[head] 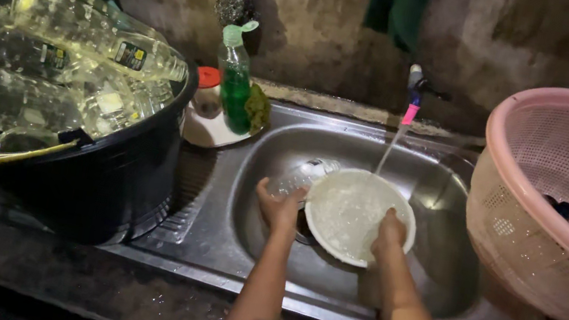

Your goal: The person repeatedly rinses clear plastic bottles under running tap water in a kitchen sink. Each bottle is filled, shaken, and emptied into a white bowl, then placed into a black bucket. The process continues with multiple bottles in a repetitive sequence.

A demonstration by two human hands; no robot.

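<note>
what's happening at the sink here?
A person is washing a white bowl in a steel sink. The left hand holds the bowl's left rim, the right hand its lower right rim, and a thin stream from the tap falls into it. A clear glass lies in the basin behind the bowl. A black tub piled with empty clear bottles sits to the left, a green soap bottle behind the sink, and a pink basket to the right.

Both forearms are bare, no sleeves, rings or watch showing.
</note>
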